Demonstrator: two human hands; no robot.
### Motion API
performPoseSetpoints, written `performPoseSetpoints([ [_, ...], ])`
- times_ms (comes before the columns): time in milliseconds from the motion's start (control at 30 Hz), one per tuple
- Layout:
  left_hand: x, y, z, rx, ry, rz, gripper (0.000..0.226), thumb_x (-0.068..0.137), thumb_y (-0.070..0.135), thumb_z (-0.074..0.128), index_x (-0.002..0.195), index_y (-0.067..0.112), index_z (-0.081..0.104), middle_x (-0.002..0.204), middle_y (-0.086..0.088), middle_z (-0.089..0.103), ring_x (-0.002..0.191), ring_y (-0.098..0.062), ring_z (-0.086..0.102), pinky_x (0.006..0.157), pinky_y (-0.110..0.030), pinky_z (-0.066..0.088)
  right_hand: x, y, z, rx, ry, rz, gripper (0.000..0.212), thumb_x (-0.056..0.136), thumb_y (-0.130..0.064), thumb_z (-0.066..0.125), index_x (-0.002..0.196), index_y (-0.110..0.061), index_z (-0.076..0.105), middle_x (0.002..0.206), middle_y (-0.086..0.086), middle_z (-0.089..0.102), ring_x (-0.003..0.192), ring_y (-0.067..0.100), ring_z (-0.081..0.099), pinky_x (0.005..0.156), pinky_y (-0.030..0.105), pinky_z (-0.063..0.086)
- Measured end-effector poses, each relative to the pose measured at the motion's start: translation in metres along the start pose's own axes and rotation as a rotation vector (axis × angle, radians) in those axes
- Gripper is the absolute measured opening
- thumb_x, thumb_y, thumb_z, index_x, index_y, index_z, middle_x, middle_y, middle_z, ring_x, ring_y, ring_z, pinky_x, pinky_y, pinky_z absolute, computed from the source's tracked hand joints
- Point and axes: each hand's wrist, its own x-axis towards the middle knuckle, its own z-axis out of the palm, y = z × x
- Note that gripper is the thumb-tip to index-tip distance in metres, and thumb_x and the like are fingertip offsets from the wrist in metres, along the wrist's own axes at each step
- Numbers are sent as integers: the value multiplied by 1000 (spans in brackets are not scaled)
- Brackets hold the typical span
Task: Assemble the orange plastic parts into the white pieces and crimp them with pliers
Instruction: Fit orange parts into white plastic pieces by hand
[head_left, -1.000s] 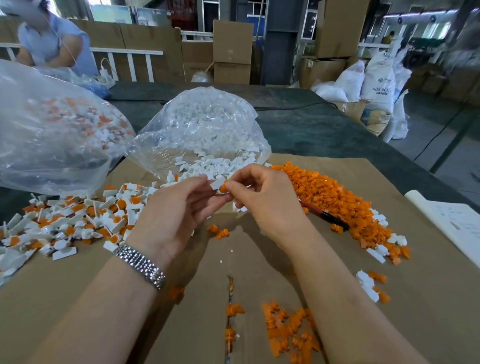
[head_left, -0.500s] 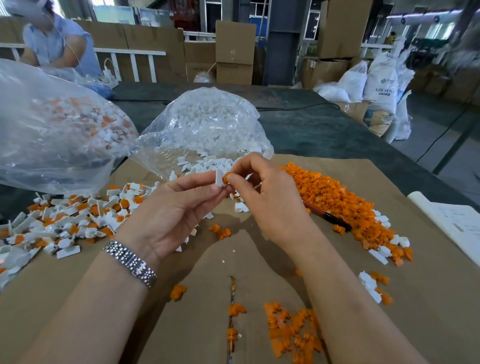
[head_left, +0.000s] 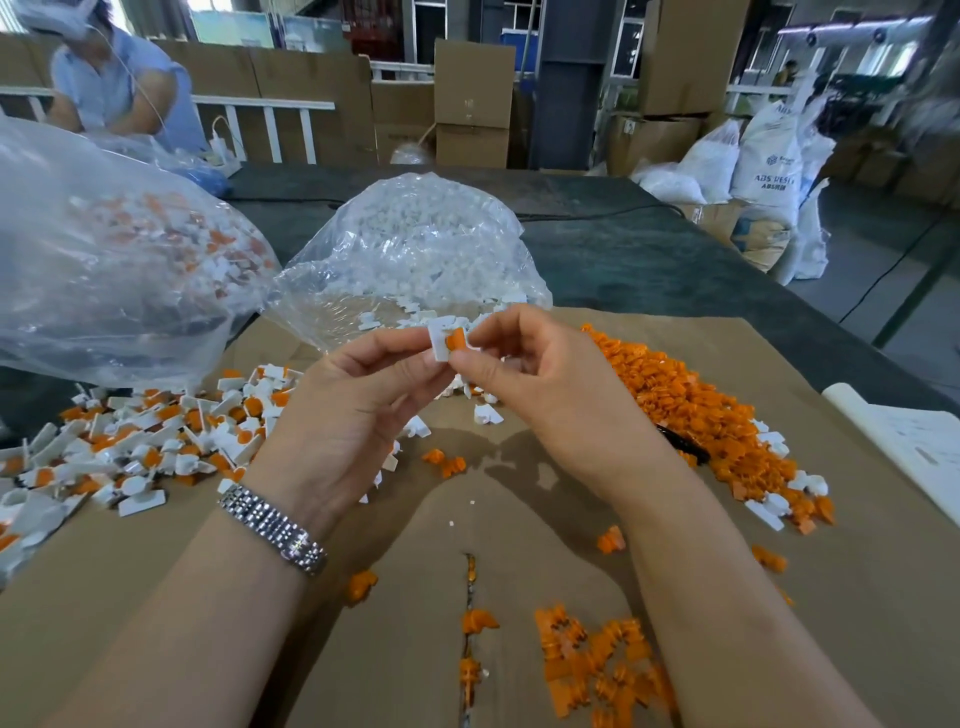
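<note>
White piece (head_left: 439, 340) is pinched in the left hand (head_left: 358, 415) above the cardboard (head_left: 519, 519) while the right hand (head_left: 540, 384) presses an orange part (head_left: 456, 340), seemingly half-seated, into it.

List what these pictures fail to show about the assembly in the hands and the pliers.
- Head view: whether the orange part is fully seated in the white piece; the right hand covers its lower edge.
- Head view: the pliers; only a dark tip shows, the rest is behind the right wrist and orange pile.
</note>
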Motion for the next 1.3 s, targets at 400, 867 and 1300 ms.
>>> performPoseSetpoints([
  [400,1,0,-3,-9,-62,-46,22,74,2,72,95,5,79,105,-11,77,99,-19,75,81,-22,58,-2,0,-2,-25,76,-192,20,87,-16,78,107,-20,76,90,-10,70,75,3,62,72,22,53],
  [867,-2,5,2,19,-47,-116,21,85,10,68,102,1,76,109,-16,74,96,-25,74,75,-27,59,0,3,2,-280,155,-261,16,88,-19,79,103,-23,75,98,-11,66,82,6,62,72,13,44],
  [1300,-2,4,1,159,75,-100,25,72,11,79,93,-2,74,83,-18,75,72,-23,74,64,-22,59,2,10,5,-295,84,-275,23,86,-20,80,107,-26,76,100,-8,65,88,9,64,81,23,53],
])
